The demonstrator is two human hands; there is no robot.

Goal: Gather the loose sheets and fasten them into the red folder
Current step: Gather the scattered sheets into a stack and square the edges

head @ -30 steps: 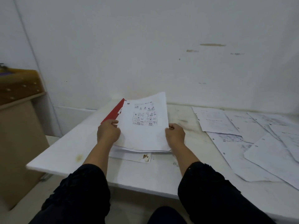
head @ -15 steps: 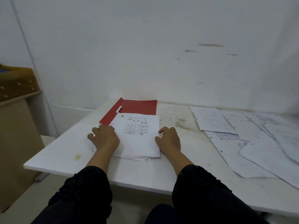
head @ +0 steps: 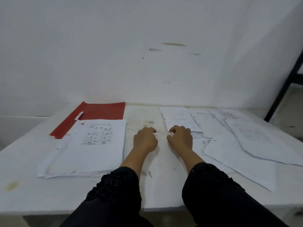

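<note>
two black sleeves (head: pixel 114 190) are seen reaching in over the near edge of the white counter (head: pixel 32 194). the left hand (head: pixel 145 139) is held over bare, stained counter near the middle, its fingers (head: pixel 151 129) loosely curled with nothing in them; whether they touch the surface cannot be told. the right hand (head: pixel 180 138) is placed just beside it, at the left margin of the loose sheets (head: pixel 229 145). its fingers (head: pixel 173 131) are curled down onto the paper's edge, but whether a sheet is pinched or only touched cannot be told.

toward the near-left part of the counter a gathered stack (head: pixel 91 145) is laid flat, its lower sheets fanned slightly out at the left and near sides. beyond it, toward the far-left corner, the red folder (head: pixel 101 110) is laid open, partly covered by the stack's far end, with a white fastener strip (head: pixel 79 115) seen near its spine. the loose sheets are spread overlapping across the right half, out to the far edge and the right edge.

the step in hand is judged to be the collecting of the remaining sheets. it would be done best if the nearest sheet were slid clear by its margin while its neighbours are pinned flat, so that the overlapping pages are not dragged or creased. punched edges should be kept on one side, and the pile squared against the counter before it is joined to the stack and fastened.
</note>
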